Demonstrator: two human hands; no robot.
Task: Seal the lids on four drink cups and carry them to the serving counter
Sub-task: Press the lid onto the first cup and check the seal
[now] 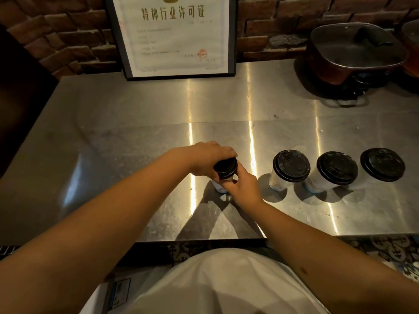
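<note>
I have the cup upright, axis vertical, at bench centre. Left hand presses its lid; right hand, at 5 o'clock, clamps the wall. Thin, probably crushable: grip near the rim. Three lidded cups stand at 3 o'clock.

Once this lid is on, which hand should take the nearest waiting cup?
Probably the right hand: the nearest waiting cup stands just to its right, while the left hand would have to cross over.
</note>
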